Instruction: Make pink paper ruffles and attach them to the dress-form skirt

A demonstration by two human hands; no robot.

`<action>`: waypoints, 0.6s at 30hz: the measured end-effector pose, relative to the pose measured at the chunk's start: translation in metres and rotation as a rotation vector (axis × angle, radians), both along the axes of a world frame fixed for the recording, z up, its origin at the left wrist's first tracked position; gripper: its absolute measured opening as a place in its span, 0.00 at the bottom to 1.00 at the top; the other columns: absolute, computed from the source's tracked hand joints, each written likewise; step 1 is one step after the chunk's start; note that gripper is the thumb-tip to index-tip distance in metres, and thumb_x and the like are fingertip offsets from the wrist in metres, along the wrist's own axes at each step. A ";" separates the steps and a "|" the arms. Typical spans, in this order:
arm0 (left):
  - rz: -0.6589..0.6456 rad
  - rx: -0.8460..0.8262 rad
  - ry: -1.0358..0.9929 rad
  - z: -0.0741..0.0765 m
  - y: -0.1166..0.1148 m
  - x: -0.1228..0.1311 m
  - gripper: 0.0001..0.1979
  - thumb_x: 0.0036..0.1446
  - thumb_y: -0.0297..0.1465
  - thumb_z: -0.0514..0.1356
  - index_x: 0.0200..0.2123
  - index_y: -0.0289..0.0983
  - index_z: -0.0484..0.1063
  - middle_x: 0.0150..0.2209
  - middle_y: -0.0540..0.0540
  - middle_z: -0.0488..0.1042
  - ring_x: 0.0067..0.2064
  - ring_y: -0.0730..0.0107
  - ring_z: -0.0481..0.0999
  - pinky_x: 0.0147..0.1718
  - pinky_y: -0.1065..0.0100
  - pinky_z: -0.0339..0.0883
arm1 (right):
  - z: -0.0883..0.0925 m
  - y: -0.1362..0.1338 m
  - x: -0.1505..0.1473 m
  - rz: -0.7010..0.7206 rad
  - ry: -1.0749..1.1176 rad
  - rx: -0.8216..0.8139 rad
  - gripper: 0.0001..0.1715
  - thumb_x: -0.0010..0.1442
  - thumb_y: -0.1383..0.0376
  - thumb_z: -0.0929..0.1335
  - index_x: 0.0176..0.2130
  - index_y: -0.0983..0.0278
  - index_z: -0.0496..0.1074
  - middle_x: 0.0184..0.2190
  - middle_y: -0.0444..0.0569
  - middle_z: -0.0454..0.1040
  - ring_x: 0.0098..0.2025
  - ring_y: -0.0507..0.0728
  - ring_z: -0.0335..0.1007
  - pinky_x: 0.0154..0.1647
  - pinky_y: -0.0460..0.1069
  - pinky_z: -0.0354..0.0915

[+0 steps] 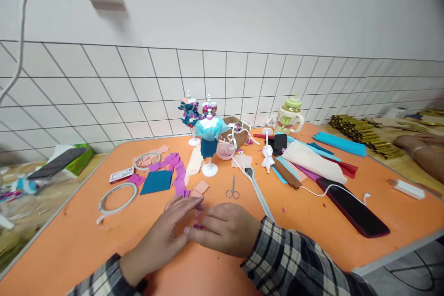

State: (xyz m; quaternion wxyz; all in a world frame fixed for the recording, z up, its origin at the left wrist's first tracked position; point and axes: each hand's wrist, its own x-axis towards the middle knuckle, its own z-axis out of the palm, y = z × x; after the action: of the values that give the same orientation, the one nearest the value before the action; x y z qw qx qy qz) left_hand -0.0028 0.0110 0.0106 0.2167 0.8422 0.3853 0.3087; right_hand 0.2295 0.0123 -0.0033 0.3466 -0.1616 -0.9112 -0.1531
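Observation:
My left hand [169, 229] is low over the orange table, fingers stretched out and thumb apart. Its thumb tip meets the fingertips of my right hand [229, 231], which are bent around a small purple paper strip [198, 226]. Part of that strip is hidden by the fingers. Just beyond my hands lie small scissors [232, 190] and a peach paper piece [200, 188]. Behind them stands a small white dress form [209, 169] with a light-blue ruffled top and dark-blue skirt. A dark-blue paper square [157, 181] and purple paper strips [178, 173] are to the left.
Tape rolls [118, 198] and a small box [121, 175] lie left. Two more dress forms [189, 115] stand behind. A cup [289, 118], folded papers [312, 161], a corded phone [354, 208] and a white glue bottle [408, 189] are right. Another person's arm [423, 152] rests far right.

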 end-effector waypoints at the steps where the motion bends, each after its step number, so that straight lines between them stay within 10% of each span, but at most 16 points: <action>1: -0.023 0.096 0.062 -0.003 0.002 -0.002 0.16 0.63 0.33 0.62 0.54 0.49 0.77 0.48 0.43 0.84 0.52 0.53 0.80 0.61 0.51 0.60 | 0.001 -0.002 -0.002 -0.010 -0.006 0.032 0.14 0.71 0.68 0.64 0.55 0.60 0.72 0.32 0.44 0.78 0.35 0.54 0.70 0.32 0.50 0.64; 8: 0.027 0.340 0.167 -0.012 0.000 -0.025 0.12 0.67 0.28 0.57 0.39 0.47 0.80 0.39 0.49 0.84 0.46 0.59 0.80 0.64 0.45 0.40 | -0.004 0.002 0.004 -0.160 -0.080 0.074 0.16 0.71 0.73 0.63 0.55 0.65 0.70 0.32 0.47 0.77 0.34 0.56 0.67 0.35 0.52 0.62; 15: -0.031 0.364 0.292 -0.029 -0.013 -0.035 0.10 0.69 0.28 0.57 0.39 0.43 0.78 0.37 0.49 0.83 0.42 0.64 0.80 0.60 0.50 0.47 | -0.016 -0.004 0.003 -0.188 -0.396 -0.320 0.01 0.63 0.67 0.69 0.39 0.62 0.72 0.37 0.49 0.77 0.41 0.59 0.66 0.42 0.55 0.59; 18: -0.044 0.346 0.329 -0.028 -0.014 -0.033 0.09 0.70 0.31 0.57 0.41 0.44 0.78 0.38 0.50 0.83 0.42 0.63 0.80 0.59 0.49 0.48 | -0.013 -0.011 0.000 -0.235 -0.331 -0.476 0.20 0.60 0.63 0.71 0.52 0.62 0.71 0.50 0.51 0.76 0.48 0.61 0.66 0.46 0.57 0.60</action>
State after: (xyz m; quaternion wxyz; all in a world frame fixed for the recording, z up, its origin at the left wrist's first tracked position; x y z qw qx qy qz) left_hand -0.0360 -0.0029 -0.0176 0.0100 0.9138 0.3384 0.2241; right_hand 0.2293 0.0009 -0.0163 0.1259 -0.3154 -0.9406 0.0012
